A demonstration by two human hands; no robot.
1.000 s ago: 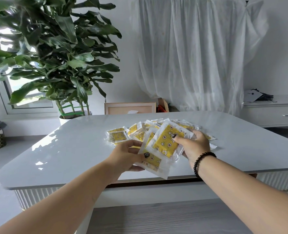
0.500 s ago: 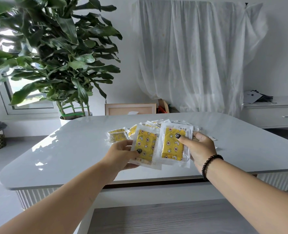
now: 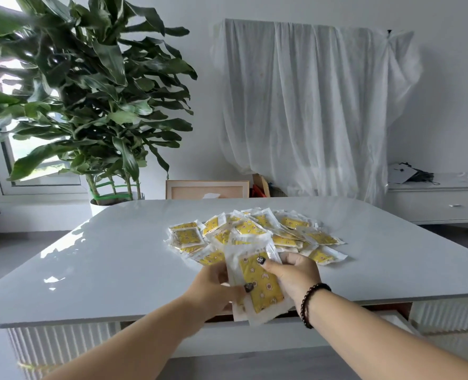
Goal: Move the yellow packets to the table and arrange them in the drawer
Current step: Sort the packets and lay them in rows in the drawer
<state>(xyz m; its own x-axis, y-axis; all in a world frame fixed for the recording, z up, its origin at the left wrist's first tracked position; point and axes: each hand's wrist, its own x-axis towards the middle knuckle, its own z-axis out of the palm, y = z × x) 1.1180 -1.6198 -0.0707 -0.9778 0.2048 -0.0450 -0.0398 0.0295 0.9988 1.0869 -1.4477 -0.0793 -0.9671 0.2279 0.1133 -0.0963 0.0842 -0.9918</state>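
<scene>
Gripping a small stack of yellow packets (image 3: 260,286) between them, the left hand (image 3: 213,290) and right hand (image 3: 295,272) hold it over the near edge of the bench (image 3: 112,270), just before the heap of loose packets (image 3: 254,234). Moving to the bench looks done; arranging is left, in a drawer (image 3: 391,315) that seems slightly open below the edge, with bare bench on both sides.

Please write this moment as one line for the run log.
left hand: holds packets | right hand: holds packets | held packets: over table edge | pile: on table
</scene>
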